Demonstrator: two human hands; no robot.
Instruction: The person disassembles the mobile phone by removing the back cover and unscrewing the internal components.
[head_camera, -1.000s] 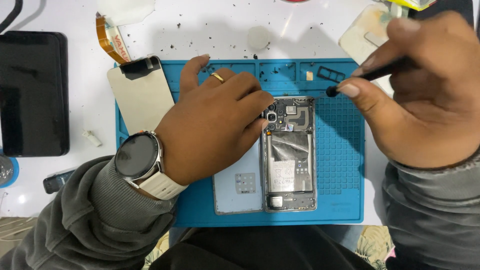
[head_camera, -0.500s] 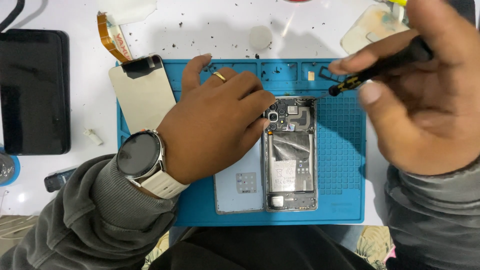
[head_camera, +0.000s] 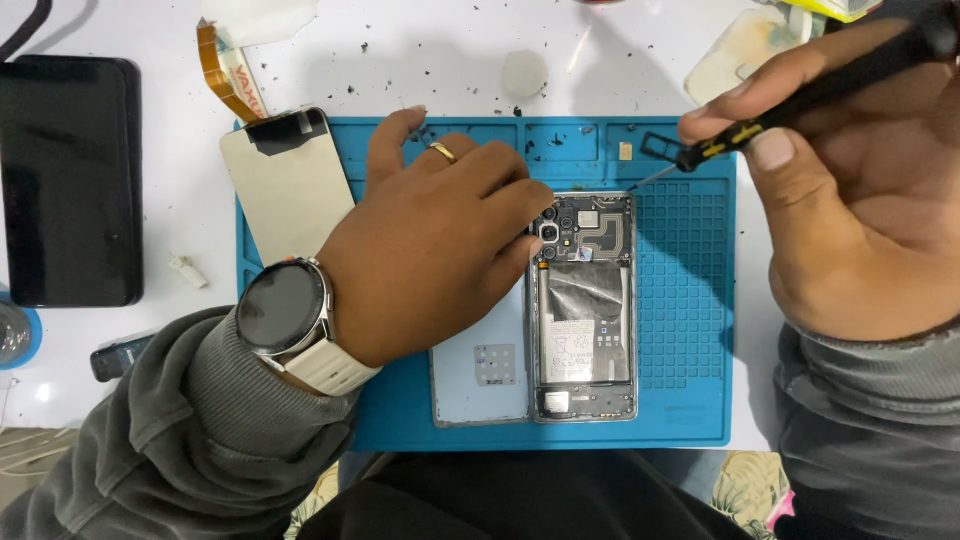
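While the right hand (head_camera: 850, 190) pinches a black screwdriver (head_camera: 800, 100), its tip above the opened phone (head_camera: 585, 310), the left hand (head_camera: 430, 250) rests open-fingered on that phone's upper edge, on a blue mat (head_camera: 690, 300) atop the desk (head_camera: 400, 60).

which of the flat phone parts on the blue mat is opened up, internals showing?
The opened phone under the left hand fingertips: battery and cameras exposed. The others show plain surfaces.

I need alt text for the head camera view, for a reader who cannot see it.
The left hand steadies an opened phone on a blue work mat, while the right hand holds a black screwdriver above its top corner. A detached back cover lies beside the phone.
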